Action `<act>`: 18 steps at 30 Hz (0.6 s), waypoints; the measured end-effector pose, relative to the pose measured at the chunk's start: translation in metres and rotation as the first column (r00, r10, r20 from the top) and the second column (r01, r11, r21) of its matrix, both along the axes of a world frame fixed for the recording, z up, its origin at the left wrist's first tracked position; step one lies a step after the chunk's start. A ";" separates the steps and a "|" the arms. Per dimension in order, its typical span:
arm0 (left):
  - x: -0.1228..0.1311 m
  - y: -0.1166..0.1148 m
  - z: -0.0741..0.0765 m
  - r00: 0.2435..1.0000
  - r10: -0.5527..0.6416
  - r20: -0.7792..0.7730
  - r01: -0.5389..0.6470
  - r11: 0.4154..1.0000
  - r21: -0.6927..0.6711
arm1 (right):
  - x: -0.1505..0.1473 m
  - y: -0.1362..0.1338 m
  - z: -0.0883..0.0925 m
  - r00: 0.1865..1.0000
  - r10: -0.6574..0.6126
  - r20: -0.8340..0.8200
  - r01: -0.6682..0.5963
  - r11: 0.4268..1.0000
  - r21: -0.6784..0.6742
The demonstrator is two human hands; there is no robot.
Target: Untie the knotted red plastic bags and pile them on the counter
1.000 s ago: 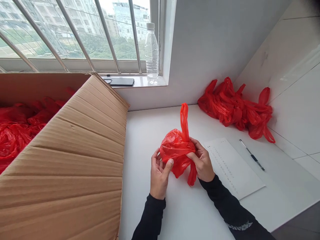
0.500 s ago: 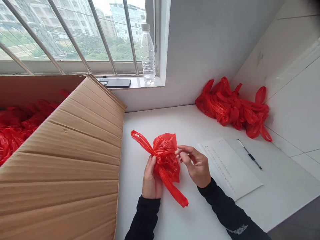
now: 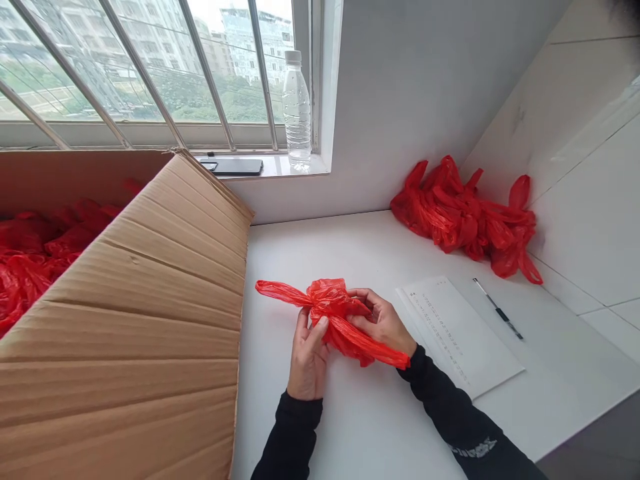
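A crumpled red plastic bag [image 3: 334, 312] is held just above the white table [image 3: 360, 427] in front of me. My left hand [image 3: 306, 357] grips its left side with the fingers closed on the plastic. My right hand [image 3: 381, 321] holds its right side, fingers curled round the bunched part. One handle loop sticks out to the left, and the other lies across my right wrist.
A large open cardboard box [image 3: 150, 320] holding several red bags [image 3: 30, 253] fills the left. A heap of red bags [image 3: 463, 217] lies at the back right corner. A printed sheet [image 3: 457, 333] and pen [image 3: 497, 309] lie to the right. A water bottle [image 3: 297, 110] and phone [image 3: 235, 166] rest on the windowsill.
The bag was turned over: its upright handle swung down to the left, the other handle moved from below onto my right wrist. My right hand let go briefly and closed on the bag again.
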State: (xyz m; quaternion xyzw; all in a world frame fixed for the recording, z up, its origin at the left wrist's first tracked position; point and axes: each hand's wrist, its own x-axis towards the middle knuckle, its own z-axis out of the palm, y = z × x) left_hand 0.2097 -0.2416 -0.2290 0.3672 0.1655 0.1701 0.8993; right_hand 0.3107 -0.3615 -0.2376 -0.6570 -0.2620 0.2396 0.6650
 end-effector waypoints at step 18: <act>-0.019 -0.015 -0.011 0.999 -0.040 0.023 0.028 0.925 0.379 | -0.006 -0.010 -0.024 0.949 -0.102 -0.299 0.135 0.987 0.090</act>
